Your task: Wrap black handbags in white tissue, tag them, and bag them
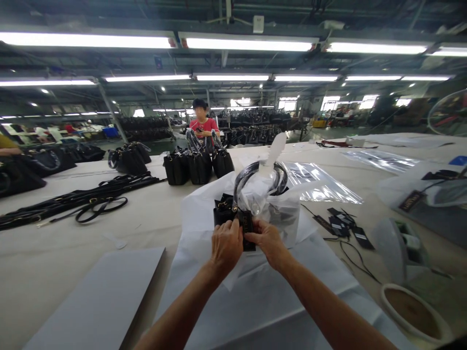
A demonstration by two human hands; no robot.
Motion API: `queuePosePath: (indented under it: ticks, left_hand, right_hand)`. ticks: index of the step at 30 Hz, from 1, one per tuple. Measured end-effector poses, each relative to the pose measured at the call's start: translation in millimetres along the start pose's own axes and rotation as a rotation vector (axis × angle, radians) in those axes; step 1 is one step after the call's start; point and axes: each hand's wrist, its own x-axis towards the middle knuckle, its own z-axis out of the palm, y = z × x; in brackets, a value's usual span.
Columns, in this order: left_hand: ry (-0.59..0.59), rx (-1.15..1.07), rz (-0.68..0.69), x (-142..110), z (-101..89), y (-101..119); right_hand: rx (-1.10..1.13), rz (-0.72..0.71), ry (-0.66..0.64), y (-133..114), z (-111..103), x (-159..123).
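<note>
A black handbag (223,210) stands in front of me on a sheet of white paper (241,311), partly covered by clear and white wrapping (279,216). Plastic film is wound round its curved handles (243,181). A black hang tag (246,222) with lettering hangs against the bag's front. My right hand (268,240) pinches the tag's right edge between thumb and fingers. Closed at the tag's left side is my left hand (226,245), its fingertips against the tag and bag; what it grips there is partly hidden.
More black handbags (199,165) stand at the back, with a person in a red top (209,125) behind them. Black straps (98,197) lie to the left, near a white board (105,291). On the right are loose black tags (343,226), clear plastic bags (321,182) and a tape dispenser (401,248).
</note>
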Motion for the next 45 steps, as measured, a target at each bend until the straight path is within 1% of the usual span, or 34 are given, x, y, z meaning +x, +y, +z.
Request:
queuePosePath:
  ticks: [3, 5, 7, 9, 12, 14, 16, 18, 21, 23, 25, 28, 31, 37, 40, 43, 45]
  left_hand:
    - [0.031, -0.165, -0.021, -2, -2.2, -10]
    - [0.035, -0.315, -0.090, -2, -4.7, -18]
    - [0.021, -0.404, -0.177, -2, -8.2, -25]
    - [-0.005, -0.425, -0.225, 0, -12.2, -30]
    - [-0.050, -0.479, -0.229, 3, -17.4, -33]
    - [-0.050, -0.541, -0.233, 4, -20.0, -32]
    - [-0.022, -0.538, -0.243, 4, -21.9, -29]
    - [0.006, -0.481, -0.264, 5, -22.7, -23]
    - [0.024, -0.413, -0.320, 9, -20.5, -16]
    - [0.041, -0.404, -0.333, 13, -16.6, -15]
    - [0.064, -0.436, -0.310, 16, -11.9, -18]
    - [0.096, -0.496, -0.250, 18, -6.1, -23]
    - [0.107, -0.521, -0.207, 17, -4.6, -25]
    - [0.064, -0.542, -0.157, 15, -10.0, -23]
    - [0.038, -0.507, -0.167, 15, -13.1, -21]
    - [-0.040, -0.420, -0.172, 17, -17.0, -18]
    - [-0.103, -0.362, -0.137, 19, -19.8, -17]
  right_hand:
    - [-0.097, 0.118, -0.040, -7, -5, -2]
    - [-0.145, 0.202, -0.085, -13, -9, -3]
    - [-0.148, 0.268, -0.113, -19, -12, -5]
    - [-0.147, 0.287, -0.105, -25, -13, -6]
    - [-0.146, 0.256, -0.068, -29, -14, -7]
    - [-0.168, 0.247, -0.041, -30, -14, -8]
    - [-0.212, 0.247, -0.033, -31, -14, -10]
    - [-0.242, 0.239, -0.045, -33, -12, -12]
    - [-0.229, 0.221, -0.084, -36, -6, -16]
    - [-0.216, 0.218, -0.113, -37, -5, -17]
    - [-0.217, 0.227, -0.135, -38, -7, -17]
    - [-0.228, 0.233, -0.154, -35, -15, -14]
    - [-0.200, 0.246, -0.180, -31, -24, -11]
    - [-0.124, 0.267, -0.230, -25, -28, -9]
    - [-0.102, 0.272, -0.260, -24, -29, -7]
    - [-0.121, 0.270, -0.280, -25, -31, -6]
    - [-0.151, 0.266, -0.301, -28, -33, -5]
